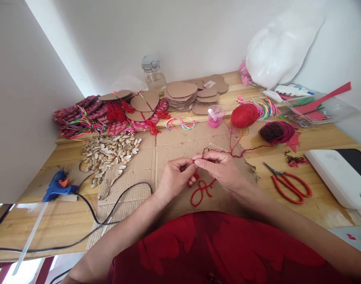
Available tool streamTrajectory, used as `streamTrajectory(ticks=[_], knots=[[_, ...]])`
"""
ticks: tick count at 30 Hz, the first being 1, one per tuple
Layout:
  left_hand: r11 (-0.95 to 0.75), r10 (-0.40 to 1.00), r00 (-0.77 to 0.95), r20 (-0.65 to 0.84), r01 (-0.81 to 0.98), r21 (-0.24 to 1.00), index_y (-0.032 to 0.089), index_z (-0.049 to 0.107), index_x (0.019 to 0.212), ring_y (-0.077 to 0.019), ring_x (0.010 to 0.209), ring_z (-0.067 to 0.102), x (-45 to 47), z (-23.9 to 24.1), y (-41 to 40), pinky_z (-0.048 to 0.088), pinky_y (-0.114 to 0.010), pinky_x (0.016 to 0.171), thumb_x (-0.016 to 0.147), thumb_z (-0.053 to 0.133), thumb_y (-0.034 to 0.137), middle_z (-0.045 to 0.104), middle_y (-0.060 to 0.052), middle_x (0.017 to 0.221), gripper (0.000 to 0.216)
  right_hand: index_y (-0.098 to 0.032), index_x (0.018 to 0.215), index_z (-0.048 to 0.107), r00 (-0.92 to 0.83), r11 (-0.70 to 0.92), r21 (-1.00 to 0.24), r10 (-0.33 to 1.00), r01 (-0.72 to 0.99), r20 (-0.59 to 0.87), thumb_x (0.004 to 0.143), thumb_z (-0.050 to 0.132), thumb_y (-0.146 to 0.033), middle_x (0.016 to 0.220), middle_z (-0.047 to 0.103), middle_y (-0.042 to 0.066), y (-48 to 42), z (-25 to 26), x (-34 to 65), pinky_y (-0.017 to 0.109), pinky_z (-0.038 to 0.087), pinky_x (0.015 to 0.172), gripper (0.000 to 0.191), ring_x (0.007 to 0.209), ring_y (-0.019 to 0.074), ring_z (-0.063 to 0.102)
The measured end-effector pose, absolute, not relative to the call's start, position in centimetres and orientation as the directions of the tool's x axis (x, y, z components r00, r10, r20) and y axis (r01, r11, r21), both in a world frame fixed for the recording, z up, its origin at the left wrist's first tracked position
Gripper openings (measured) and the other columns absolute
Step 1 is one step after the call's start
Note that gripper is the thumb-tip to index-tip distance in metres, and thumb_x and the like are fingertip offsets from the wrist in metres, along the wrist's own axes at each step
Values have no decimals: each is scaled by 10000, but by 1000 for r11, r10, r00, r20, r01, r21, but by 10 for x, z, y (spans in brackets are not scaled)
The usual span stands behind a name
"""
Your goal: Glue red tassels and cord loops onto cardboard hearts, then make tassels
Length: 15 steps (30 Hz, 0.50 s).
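My left hand (178, 176) and my right hand (220, 170) meet fingertip to fingertip over the cardboard sheet (141, 165). Both are closed in a pinch. Red yarn (199, 194) hangs out below the fingers and lies in loops on the cardboard; the part between the fingertips is hidden. Just beyond the right hand, thin strands run toward a red yarn ball (244, 115) and a dark purple-and-magenta yarn ball (275, 132).
Left lie peanut shells (111, 154) and a blue glue gun (59, 185) with a black cord. Red-handled scissors (289, 185) and a white device (340, 177) are right. Behind stand cardboard cutouts (181, 91), a water bottle (154, 77), a plastic cup (216, 118) and a plastic box (322, 110).
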<state>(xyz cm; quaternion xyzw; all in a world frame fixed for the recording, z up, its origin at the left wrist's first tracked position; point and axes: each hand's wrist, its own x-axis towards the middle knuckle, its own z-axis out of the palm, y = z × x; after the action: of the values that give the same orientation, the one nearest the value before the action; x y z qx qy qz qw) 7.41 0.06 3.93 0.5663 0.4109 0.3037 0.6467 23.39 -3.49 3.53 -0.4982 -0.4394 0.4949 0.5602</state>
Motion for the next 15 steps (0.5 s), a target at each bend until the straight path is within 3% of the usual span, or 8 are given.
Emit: streamTrajectory(ticks=[4, 7, 9, 15], knots=[[208, 853, 479, -209, 55, 976, 127, 730, 901, -63, 448, 561, 75, 38, 1, 474, -153, 418, 770, 775, 445, 633, 16, 603, 347, -207, 700, 744, 145, -50, -978, 986, -203, -80, 751, 802, -408, 685, 635, -14, -33, 40, 238, 246, 348, 477, 215, 512, 71, 441], [242, 851, 471, -234, 44, 969, 129, 737, 920, -64, 449, 565, 76, 39, 1, 480, -156, 413, 755, 794, 431, 633, 19, 612, 348, -196, 711, 713, 185, -76, -958, 974, -276, -131, 734, 825, -434, 549, 503, -57, -30, 41, 244, 237, 211, 402, 264, 432, 53, 328], [253, 850, 467, -244, 45, 966, 131, 735, 909, -66, 445, 564, 76, 40, 1, 480, -157, 410, 756, 797, 425, 625, 23, 599, 337, -198, 727, 701, 198, -74, -953, 971, -294, -137, 740, 828, -437, 518, 460, -67, -28, 40, 248, 236, 192, 393, 271, 421, 57, 329], [258, 847, 465, -257, 63, 964, 135, 737, 898, -68, 444, 564, 76, 40, 1, 475, -162, 410, 761, 802, 412, 620, 23, 598, 315, -199, 746, 695, 228, -65, -964, 965, -259, -127, 733, 835, -452, 571, 538, -37, -27, 42, 252, 233, 250, 386, 289, 448, 76, 399]])
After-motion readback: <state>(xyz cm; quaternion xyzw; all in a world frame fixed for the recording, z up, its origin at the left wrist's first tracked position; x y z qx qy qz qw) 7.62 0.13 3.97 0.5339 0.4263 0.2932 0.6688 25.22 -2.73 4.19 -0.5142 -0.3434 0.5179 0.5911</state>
